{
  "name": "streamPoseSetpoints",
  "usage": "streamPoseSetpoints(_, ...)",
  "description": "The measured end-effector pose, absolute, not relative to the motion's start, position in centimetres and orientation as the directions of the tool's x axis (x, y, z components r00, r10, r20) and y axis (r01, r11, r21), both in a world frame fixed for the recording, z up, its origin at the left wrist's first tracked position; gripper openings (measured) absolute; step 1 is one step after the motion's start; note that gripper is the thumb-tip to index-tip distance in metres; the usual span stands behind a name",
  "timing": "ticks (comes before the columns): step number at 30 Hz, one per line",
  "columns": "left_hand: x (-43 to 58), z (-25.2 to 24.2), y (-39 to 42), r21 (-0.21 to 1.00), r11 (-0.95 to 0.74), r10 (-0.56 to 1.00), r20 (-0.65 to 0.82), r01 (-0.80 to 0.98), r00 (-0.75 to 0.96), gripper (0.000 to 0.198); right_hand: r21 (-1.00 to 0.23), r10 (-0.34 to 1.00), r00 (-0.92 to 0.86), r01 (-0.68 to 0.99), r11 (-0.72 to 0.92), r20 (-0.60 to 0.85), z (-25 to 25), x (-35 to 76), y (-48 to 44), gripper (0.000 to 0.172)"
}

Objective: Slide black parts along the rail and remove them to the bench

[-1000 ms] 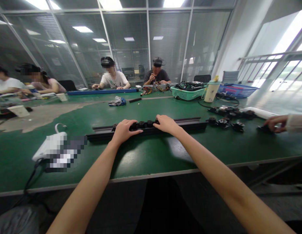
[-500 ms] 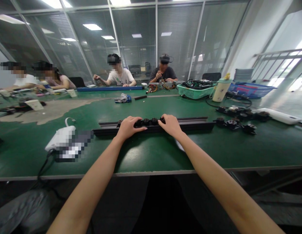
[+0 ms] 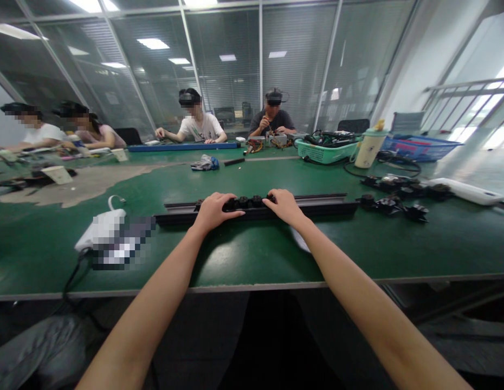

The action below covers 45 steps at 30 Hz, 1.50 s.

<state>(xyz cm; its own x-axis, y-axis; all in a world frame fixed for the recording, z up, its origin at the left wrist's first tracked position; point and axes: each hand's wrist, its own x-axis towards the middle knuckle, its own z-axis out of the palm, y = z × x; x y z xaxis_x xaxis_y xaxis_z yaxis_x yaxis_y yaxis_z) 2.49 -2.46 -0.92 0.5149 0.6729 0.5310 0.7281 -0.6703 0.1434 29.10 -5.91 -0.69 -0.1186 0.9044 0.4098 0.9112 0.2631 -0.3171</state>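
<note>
A long black rail [image 3: 329, 211] with a pale inner channel lies crosswise on the green table in front of me. Several small black round-topped parts [image 3: 257, 201] sit in a row at its middle. My left hand [image 3: 212, 212] curls over the left end of that row, thumb along the rail's near side. At the row's right end my right hand [image 3: 286, 207] pinches a black part, thumb and fingers bent around it. Both hands partly cover the parts they grip. Under my right wrist a white piece [image 3: 301, 240] shows in part.
Loose black parts [image 3: 388, 205] lie to the right, near a long white device [image 3: 465, 190]. A green basket [image 3: 327, 153] and a lidded cup [image 3: 368, 150] stand behind. On the left are a white adapter [image 3: 101, 230] and a blurred-out phone. Several people sit across the table.
My hands stay in nearly the same place on the rail and its parts. Across the table, one person's raised hand has moved slightly.
</note>
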Motion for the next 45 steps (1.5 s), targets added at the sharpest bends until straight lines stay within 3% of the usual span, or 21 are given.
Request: streamPoseSetpoints(45,2.54,-0.92,-2.42,0.140,-0.676,0.662,0.547,0.723,0.512,0.061,-0.293,0.934,-0.054,0.942,0.165,0.354,-0.02,29.48,-6.34,0.028)
